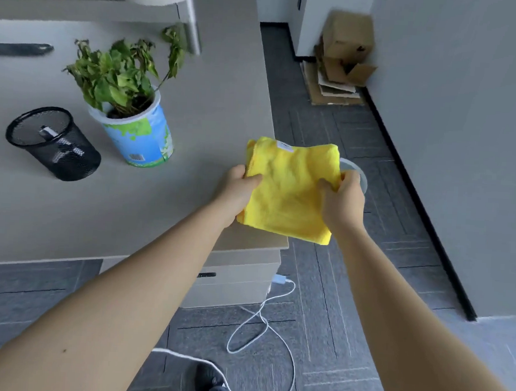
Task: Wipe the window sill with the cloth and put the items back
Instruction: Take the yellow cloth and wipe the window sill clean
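A folded yellow cloth point(290, 191) is held over the right front corner of a grey desk point(195, 107). My left hand point(236, 191) grips its left edge and my right hand point(342, 200) grips its right edge. On the desk to the left stand a wilting green plant in a blue and green pot point(139, 133) and a black mesh pen cup point(54, 142) with a small item inside. No window sill is in view.
A white cable point(261, 319) loops over the grey carpet below the desk's drawer unit point(236, 281). Cardboard boxes point(343, 58) are piled against the wall at the back right. A round grey disc point(357, 174) shows on the floor behind my right hand.
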The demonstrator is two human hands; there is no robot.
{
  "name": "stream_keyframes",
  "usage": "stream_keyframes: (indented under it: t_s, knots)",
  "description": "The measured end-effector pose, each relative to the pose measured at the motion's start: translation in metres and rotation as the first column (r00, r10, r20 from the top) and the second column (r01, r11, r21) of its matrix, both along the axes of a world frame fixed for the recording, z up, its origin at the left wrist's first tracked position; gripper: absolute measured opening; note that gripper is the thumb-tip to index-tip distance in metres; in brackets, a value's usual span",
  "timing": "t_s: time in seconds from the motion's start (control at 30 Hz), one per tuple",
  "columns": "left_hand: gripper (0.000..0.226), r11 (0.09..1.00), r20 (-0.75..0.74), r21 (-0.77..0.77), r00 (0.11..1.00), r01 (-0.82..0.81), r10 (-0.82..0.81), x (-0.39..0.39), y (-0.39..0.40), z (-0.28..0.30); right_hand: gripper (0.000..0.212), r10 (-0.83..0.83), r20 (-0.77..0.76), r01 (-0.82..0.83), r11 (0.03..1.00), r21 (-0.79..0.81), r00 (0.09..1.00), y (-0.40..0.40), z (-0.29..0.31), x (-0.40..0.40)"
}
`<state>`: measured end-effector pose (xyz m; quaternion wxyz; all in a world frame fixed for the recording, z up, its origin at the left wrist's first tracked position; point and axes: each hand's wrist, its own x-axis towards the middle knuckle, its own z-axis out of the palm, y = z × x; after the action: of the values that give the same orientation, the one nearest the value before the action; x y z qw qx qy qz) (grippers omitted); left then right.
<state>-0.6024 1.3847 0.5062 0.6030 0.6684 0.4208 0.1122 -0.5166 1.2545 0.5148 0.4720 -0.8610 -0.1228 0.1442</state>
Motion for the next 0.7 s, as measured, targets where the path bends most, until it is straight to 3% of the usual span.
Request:
stream_keyframes:
  t_s: [0.13, 0.23, 0.5, 0.7]
  knots:
    - [0.01, 0.984, 0.077, 0.133, 0.988, 0.12, -0.131, 0.035, -0.076, 0.022, 0.01, -0.116, 0.029, 0.114, 0.992, 0.058, 0.993, -0.086, 0.025, 0.018]
    - [0.015, 0.957, 0.09, 0.202, 0.969, 0.209, -0.231, 0.058, -0.15, 0.034, 0.011, -0.204, 0.049, 0.2, 0.977, 0.078, 0.978, -0.166, 0.036, 0.029]
    - [0.01, 0.889, 0.134, 0.18, 0.885, 0.421, -0.446, 0.116, -0.368, 0.049, 0.014, -0.418, 0.093, 0.408, 0.906, 0.109, 0.904, -0.393, 0.055, 0.055]
    - [0.014, 0.765, 0.149, 0.198, 0.753, 0.613, -0.641, 0.159, -0.512, 0.066, 0.012, -0.608, 0.105, 0.595, 0.793, 0.134, 0.787, -0.538, 0.061, 0.067]
